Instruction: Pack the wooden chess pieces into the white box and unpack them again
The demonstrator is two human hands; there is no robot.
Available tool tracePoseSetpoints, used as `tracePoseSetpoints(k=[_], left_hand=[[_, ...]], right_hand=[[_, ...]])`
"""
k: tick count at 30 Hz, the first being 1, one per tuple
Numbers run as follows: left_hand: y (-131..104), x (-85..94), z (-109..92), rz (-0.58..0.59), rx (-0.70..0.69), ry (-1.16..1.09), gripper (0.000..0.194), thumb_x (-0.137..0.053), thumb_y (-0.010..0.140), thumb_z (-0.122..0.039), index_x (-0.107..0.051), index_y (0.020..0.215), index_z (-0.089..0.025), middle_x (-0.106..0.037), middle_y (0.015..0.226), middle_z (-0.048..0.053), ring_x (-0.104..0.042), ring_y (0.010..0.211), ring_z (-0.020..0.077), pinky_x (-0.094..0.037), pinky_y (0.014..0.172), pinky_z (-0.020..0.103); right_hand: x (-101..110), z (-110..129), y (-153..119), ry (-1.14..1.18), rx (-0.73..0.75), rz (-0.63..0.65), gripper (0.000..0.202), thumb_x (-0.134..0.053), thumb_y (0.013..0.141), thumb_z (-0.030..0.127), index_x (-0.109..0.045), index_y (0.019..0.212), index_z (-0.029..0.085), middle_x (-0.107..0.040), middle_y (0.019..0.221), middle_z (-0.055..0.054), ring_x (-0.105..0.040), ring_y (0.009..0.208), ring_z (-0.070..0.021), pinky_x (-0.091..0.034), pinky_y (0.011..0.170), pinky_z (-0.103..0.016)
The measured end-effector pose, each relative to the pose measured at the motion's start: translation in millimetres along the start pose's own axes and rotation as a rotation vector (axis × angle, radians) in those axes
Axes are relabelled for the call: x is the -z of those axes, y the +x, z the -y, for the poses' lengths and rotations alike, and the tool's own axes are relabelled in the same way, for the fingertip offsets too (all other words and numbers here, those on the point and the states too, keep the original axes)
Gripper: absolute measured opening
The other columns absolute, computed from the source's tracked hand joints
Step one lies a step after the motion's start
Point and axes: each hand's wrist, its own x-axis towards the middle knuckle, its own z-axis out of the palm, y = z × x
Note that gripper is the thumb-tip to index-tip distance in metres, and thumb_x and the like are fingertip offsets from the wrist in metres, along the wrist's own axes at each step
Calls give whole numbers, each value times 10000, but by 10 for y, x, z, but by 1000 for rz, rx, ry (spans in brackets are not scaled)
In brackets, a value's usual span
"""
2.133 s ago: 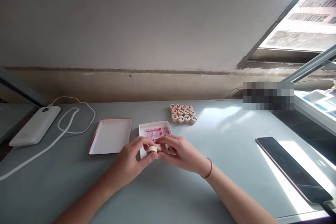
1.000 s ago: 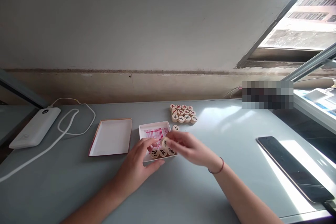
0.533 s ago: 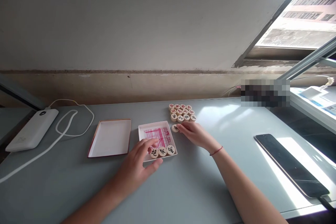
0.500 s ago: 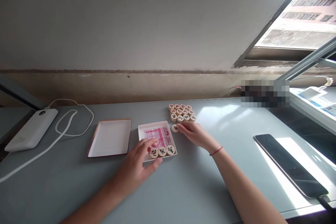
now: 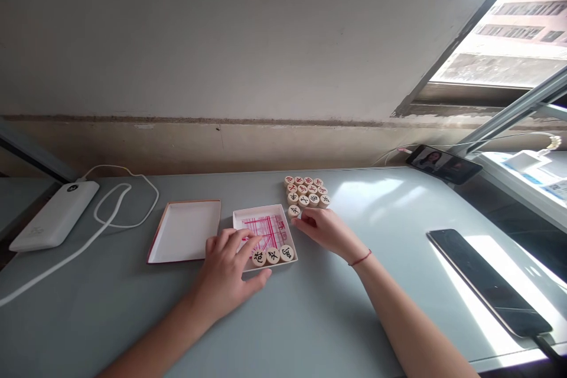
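Left grip (image 5: 224,271): ours, spread, thumb and fingers apart. Fingers over the near-left part of the open box (image 5: 257,209), thumb just off its near wall; can't tell if we touch it. Three black-marked discs (image 5: 273,256) in the box, right of that index fingertip, lined up along the near wall; pink-printed sheet (image 5: 266,227) beyond them.

Right grip (image 5: 330,230): at the near-right side of the single black-marked disc (image 5: 293,211). Can't tell if we pinch it or only touch it. Disc block (image 5: 312,189) just beyond that grip: two red-marked rows, black-marked row nearest us.

Shallow white tray (image 5: 188,230) left of and beyond our left grip. Phone (image 5: 489,280) flat on the worktop (image 5: 310,319), well right of our right grip.
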Motion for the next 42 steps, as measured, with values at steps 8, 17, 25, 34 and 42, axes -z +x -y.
tracePoseSetpoints(k=[8,17,25,34,42], left_hand=[[15,26,-32,94,-8,-7,178,-638,781,-330,-631,926,-227,-680,984,46,-521,957,269,-361,786,391],[32,59,-56,92,-11,-107,77,-527,857,-244,-601,859,-223,-686,882,24,-524,892,226,-372,771,354],[47,120,-100,-8,90,-473,71,-535,894,-296,-563,911,-234,-638,905,25,-577,884,184,-470,781,293],[52,122,-117,-39,215,-592,149,-496,915,-330,-603,929,-227,-647,966,37,-606,901,173,-495,806,275],[10,14,-48,-66,156,-570,217,-490,931,-256,-605,1114,-269,-675,1015,12,-641,850,130,-526,767,220]], right_hand=[[-12,234,-117,176,168,155,319,-395,939,393,-644,901,198,-554,611,15,-392,495,-94,-285,484,-224],[-10,262,-121,173,161,92,267,-424,923,327,-646,935,178,-554,589,12,-415,487,-97,-307,478,-225],[11,449,-253,268,384,151,182,-549,876,325,-659,950,202,-586,755,-17,-442,594,-97,-358,520,-211],[251,149,-141,289,89,28,286,-454,891,397,-630,832,180,-604,742,-30,-458,572,-108,-365,515,-233],[214,-230,-5,86,-211,55,261,-460,823,401,-505,660,202,-527,608,13,-416,533,-118,-308,487,-234]])
